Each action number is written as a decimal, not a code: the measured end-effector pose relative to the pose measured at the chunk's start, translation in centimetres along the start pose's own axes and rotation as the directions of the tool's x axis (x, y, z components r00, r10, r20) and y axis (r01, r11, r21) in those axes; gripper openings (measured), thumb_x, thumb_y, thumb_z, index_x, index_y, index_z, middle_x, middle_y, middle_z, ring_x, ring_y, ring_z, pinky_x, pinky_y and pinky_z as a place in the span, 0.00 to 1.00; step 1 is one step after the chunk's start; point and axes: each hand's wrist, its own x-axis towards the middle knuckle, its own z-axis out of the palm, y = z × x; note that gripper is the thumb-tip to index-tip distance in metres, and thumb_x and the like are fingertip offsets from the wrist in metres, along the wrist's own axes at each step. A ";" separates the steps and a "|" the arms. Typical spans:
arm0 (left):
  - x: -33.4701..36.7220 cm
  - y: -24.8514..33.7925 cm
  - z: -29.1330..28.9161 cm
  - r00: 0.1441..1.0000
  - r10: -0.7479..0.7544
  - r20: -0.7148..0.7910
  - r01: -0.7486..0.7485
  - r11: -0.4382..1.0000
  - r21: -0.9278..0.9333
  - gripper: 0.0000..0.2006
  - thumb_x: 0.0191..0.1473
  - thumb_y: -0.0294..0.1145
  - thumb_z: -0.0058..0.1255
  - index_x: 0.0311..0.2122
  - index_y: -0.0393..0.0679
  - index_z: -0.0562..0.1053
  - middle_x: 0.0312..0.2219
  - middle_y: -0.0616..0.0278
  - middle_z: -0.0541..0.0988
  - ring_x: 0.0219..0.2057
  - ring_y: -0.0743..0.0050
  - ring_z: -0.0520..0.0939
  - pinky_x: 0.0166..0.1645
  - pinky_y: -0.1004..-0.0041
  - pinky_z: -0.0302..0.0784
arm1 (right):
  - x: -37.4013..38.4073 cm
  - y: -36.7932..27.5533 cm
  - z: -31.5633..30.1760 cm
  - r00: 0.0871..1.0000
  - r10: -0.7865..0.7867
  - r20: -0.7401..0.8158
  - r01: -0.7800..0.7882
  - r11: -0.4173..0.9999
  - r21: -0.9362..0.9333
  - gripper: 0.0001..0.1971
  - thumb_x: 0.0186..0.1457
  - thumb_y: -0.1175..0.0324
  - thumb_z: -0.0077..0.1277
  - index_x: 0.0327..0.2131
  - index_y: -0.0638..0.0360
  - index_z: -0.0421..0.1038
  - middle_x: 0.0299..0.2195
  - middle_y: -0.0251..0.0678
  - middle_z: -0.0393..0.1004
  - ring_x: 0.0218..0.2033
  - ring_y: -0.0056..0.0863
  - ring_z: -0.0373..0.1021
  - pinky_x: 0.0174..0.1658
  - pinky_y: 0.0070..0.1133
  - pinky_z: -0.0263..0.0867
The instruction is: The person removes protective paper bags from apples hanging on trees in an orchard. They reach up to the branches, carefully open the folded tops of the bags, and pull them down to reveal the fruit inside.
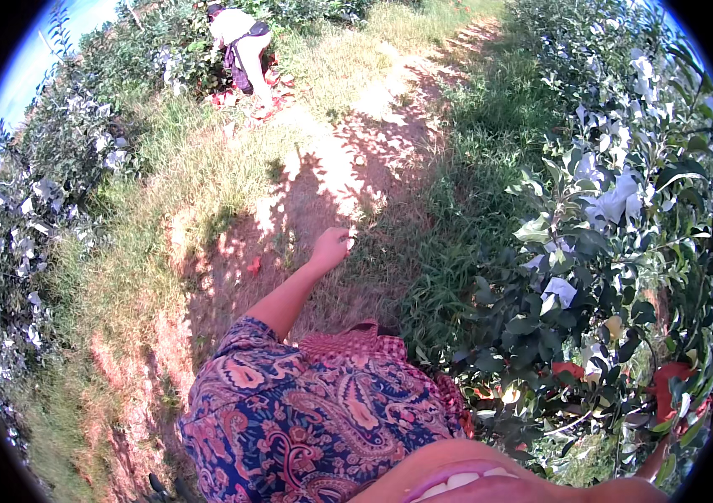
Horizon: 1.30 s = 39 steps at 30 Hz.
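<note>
My left hand (331,249) is held out over the path in front of me, its fingers curled in. A small pale spot shows at the fingertips, too small to name. On my right, part of my right arm (655,459) shows low among the branches, and leaves hide its fingers. Near it hang red paper-like pieces (671,387) and a pale yellow round thing, perhaps a fruit (614,325). White paper-like covers (559,292) hang among the leaves of the tree (524,327) beside me.
A dirt path (315,197) with grass runs ahead between two leafy rows. Another person (243,42) bends toward the left row (80,159), with red scraps (277,88) on the ground nearby. Tall grass (457,243) borders the right row.
</note>
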 end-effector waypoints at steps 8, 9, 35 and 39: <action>-0.5 2.3 0.3 0.992 -0.031 0.121 0.036 0.999 -0.041 0.12 0.51 0.32 0.51 0.40 0.38 0.75 0.25 0.55 0.78 0.21 0.73 0.79 0.29 0.73 0.72 | -0.6 0.2 -3.4 0.999 0.001 -0.037 -0.005 0.993 -0.115 0.19 0.53 0.65 0.52 0.47 0.58 0.61 0.33 0.34 0.74 0.29 0.18 0.70 0.26 0.17 0.59; 0.0 2.8 0.5 0.991 -0.021 0.135 0.029 0.998 -0.058 0.12 0.52 0.32 0.51 0.40 0.38 0.75 0.26 0.56 0.78 0.21 0.73 0.79 0.28 0.73 0.72 | -0.6 0.4 -4.7 0.998 0.003 -0.061 -0.012 0.989 -0.146 0.19 0.53 0.65 0.52 0.47 0.58 0.61 0.33 0.34 0.74 0.29 0.18 0.70 0.26 0.17 0.58; -12.6 39.8 23.6 -0.264 0.914 0.309 -0.415 0.181 -0.892 0.11 0.47 0.19 0.53 0.39 0.39 0.76 0.35 0.56 0.77 0.35 0.65 0.80 0.38 0.74 0.75 | -16.0 -4.3 -13.3 0.694 0.321 -0.644 0.048 0.873 0.486 0.11 0.57 0.67 0.46 0.43 0.59 0.65 0.31 0.33 0.75 0.29 0.20 0.70 0.24 0.16 0.58; -11.7 43.9 28.0 -0.161 0.937 0.310 -0.435 0.214 -0.874 0.09 0.49 0.19 0.50 0.37 0.37 0.77 0.35 0.55 0.78 0.35 0.62 0.80 0.39 0.73 0.75 | -24.7 -10.2 -11.3 0.680 0.228 -0.696 0.253 0.818 0.516 0.22 0.52 0.68 0.50 0.51 0.58 0.62 0.37 0.37 0.74 0.38 0.30 0.70 0.41 0.26 0.66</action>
